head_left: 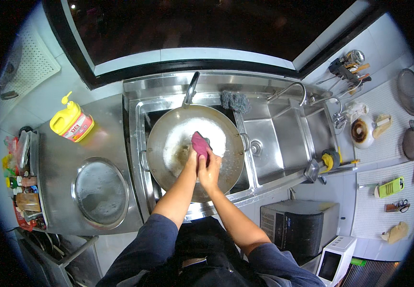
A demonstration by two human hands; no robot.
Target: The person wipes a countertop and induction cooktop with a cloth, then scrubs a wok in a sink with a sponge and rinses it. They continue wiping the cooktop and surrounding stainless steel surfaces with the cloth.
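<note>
A wide metal wok (164,123) with a loop handle on each side rests over the left basin of the stainless steel sink (261,186). Both my hands are together above its middle, gripping a folded maroon cloth (200,144). My left hand (193,158) is partly covered by my right hand (210,170), which looks wet. A dark edge shows along the cloth's right side; what it belongs to is unclear. Bright glare and water drops cover parts of the wok's inner surface. Behind its rim rises a chrome faucet (191,89).
Dark scouring pads (235,101) sit on the sink divider. Two more basins with faucets (293,89) lie to the right. On the left counter (110,118) stand a yellow pump jug (74,123) and a round metal lid or tray (101,193) holding suds. Tools hang on pegboards (366,208).
</note>
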